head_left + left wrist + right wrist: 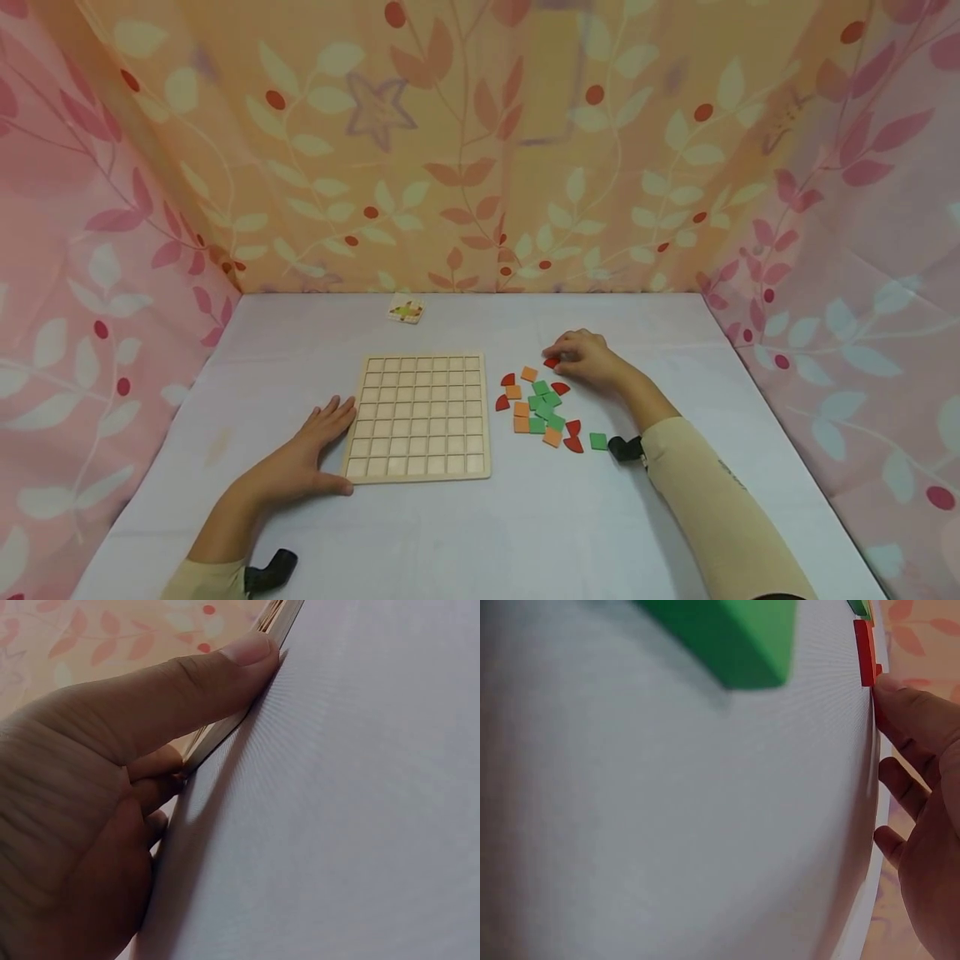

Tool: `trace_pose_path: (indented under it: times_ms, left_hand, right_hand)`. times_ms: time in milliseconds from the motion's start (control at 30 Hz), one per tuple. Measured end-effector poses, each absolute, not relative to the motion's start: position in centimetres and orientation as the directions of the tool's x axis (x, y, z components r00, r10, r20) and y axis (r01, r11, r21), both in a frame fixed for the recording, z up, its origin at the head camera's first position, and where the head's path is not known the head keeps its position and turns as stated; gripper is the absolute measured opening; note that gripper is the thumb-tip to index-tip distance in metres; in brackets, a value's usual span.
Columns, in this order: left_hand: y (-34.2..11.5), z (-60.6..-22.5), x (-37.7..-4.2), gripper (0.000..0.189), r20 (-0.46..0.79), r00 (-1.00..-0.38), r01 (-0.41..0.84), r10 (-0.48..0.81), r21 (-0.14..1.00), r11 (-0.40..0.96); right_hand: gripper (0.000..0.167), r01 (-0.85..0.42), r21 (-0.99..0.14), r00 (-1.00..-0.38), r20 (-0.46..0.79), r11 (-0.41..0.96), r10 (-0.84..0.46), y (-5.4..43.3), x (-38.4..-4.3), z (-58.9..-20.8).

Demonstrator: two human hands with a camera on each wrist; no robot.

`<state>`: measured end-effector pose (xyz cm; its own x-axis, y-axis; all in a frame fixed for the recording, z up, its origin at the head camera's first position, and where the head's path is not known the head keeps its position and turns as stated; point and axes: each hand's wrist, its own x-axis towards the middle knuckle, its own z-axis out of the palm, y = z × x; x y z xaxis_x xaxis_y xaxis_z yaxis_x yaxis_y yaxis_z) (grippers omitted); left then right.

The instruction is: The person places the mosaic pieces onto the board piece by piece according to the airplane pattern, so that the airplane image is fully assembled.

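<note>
Head view, white table (420,542), floral drapes (450,150); left fingers (337,417) spread against board (420,417), right fingers (567,343) pinching red piece (552,363)

A leafy yellow-orange cloth (555,187) hangs across the top of the frame, a purple star (380,108) outlined left of its centre, while leaf-print pink cloth (56,275) lines the left and right edges and a white table (555,529) spreads across the lower half.

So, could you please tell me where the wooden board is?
In the head view, the wooden board lies left of the coloured pieces, with the left hand touching its left edge.
</note>
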<state>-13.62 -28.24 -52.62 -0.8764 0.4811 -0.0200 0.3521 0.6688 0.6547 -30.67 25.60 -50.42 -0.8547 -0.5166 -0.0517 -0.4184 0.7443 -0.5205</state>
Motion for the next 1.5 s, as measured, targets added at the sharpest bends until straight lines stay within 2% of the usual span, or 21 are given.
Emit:
trace_pose_path:
  times_ms: [433, 667, 933, 1500]
  left_hand:
    - [-28.3, -52.7, -13.4, 0.125, 0.009, -0.875, 0.372, 0.484, 0.653, 0.660]
    - [-28.1, -52.6, -13.5, 0.124, 0.020, -0.870, 0.386, 0.492, 0.649, 0.656]
    - [-28.2, -52.8, -13.4, 0.124, 0.007, -0.875, 0.375, 0.485, 0.643, 0.667]
    - [-28.2, -52.7, -13.1, 0.127, 0.003, -0.881, 0.367, 0.473, 0.633, 0.681]
  right_hand:
    - [0.025, -0.443, -0.469, -0.851, -0.049, 0.764, -0.523, 25.2, -30.9, -50.4]
    - [0.024, -0.407, -0.483, -0.870, -0.054, 0.776, -0.490, 25.4, -30.8, -49.9]
    - [0.021, -0.361, -0.592, -0.907, 0.041, 0.721, -0.420, 25.5, -29.2, -47.7]
    - [0.024, -0.398, -0.604, -0.914, 0.196, 0.690, -0.355, 21.6, -25.3, -45.6]
